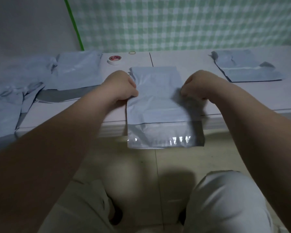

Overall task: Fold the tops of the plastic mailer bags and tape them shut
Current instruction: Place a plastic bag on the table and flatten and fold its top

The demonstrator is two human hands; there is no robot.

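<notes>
Your left hand point(123, 86) and right hand point(198, 84) are pinching the side edges of one mailer bag point(156, 105).
It is lying on the table point(242, 101) between them, with its long axis running away from you and its top flap point(165, 135) overhanging the near edge. One tape roll point(114, 60) is sitting nearer your left hand; one spare bag point(245, 69) is lying right, a heap point(32, 81) left — uncountable.

Dim, bluish light; soft overall focus.
Glare streaks the near end of the bag point(160, 108); dark shadows on the floor point(175, 179); edges bow, checked cloth point(191, 22) blurred.
</notes>
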